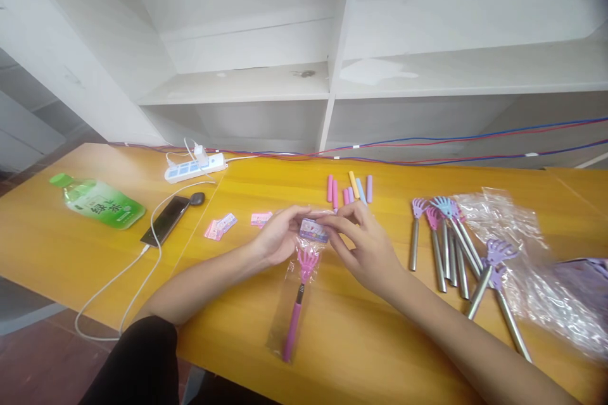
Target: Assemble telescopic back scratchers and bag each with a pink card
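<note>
A pink back scratcher (294, 323) with a pink grip lies inside a clear plastic bag (275, 336) on the table. At the top of the bag is a small printed card (313, 230), pale purple; I cannot tell whether it is inside the bag or over its mouth. My left hand (279, 237) is closed on the bag's top edge from the left. From the right, my right hand (365, 250) pinches the card with thumb and fingers, partly covering its upper corner.
Beyond my hands lie several coloured grips (335, 191). Small cards (220, 226) are to the left, near a phone (166, 221), a green tea bottle (102, 202) and a power strip (196, 168). At right are several back scratchers (436, 253) and a clear bag pile (503, 221).
</note>
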Available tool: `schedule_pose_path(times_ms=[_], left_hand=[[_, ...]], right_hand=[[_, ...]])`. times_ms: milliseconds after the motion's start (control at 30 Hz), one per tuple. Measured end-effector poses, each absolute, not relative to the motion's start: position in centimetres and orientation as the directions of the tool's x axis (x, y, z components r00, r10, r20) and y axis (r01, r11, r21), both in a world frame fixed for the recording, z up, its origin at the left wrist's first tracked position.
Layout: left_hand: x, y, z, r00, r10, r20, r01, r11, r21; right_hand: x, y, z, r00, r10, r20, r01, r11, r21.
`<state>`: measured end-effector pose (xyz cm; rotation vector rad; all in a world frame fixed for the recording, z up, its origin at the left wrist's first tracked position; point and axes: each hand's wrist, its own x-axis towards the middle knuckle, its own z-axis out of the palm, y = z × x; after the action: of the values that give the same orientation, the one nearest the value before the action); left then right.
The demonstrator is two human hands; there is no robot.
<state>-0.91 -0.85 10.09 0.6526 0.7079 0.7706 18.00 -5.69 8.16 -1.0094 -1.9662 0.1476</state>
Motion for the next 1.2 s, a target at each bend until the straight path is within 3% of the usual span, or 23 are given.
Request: schedule_pose_path(times_ms=[300,400,500,633,833,933,1000,1100,1200], left_hand=[[-0.9,-1.2,9.9,0.506,0.827,-0.243,-0.419,0.482,0.769],[-0.7,-1.6,9.9,0.481,0.858,-0.180,-0.436,0.413,0.800],[-0.5,-1.9,9.7,0.473,0.875,-0.106,-0.446,0.341,0.828],[-0.1,-2.0,9.2,0.493,0.862,-0.117,-0.449,0.368,0.814],[-0.3,-1.2,7.6,0.658,0.740,-0.143,-0.233,0.380,0.895],[-0.7,-0.6,6.9,0.654,0.738,-0.169,-0.131,0.330,0.935],[-0.8,-0.3,6.7,0.634,0.757,-0.160,-0.128,0.307,0.943],[-0.9,-0.2,6.8,0.619,0.774,-0.132,-0.164,0.292,0.942],[-0.9,-0.4,7.2,0.616,0.781,-0.105,-0.191,0.277,0.942]], right_hand=[[17.4,-6.1,7.6,-0.190,0.732,0.654,0.538,0.635,-0.554],[17.2,-6.1,7.3,-0.108,0.792,0.601,0.462,0.576,-0.675],[17.2,-5.9,7.0,-0.019,0.879,0.477,0.274,0.463,-0.843],[17.6,-5.1,6.7,0.003,0.931,0.366,0.200,0.358,-0.912],[18.8,-3.8,6.6,0.092,0.942,0.324,0.170,0.306,-0.937],[19.2,-3.7,6.6,0.033,0.907,0.419,0.305,0.390,-0.869],[19.3,-3.7,6.5,-0.027,0.846,0.532,0.422,0.492,-0.761],[19.6,-3.7,6.2,-0.150,0.698,0.700,0.579,0.636,-0.510],[20.0,-3.7,5.9,-0.291,0.593,0.750,0.686,0.676,-0.269]])
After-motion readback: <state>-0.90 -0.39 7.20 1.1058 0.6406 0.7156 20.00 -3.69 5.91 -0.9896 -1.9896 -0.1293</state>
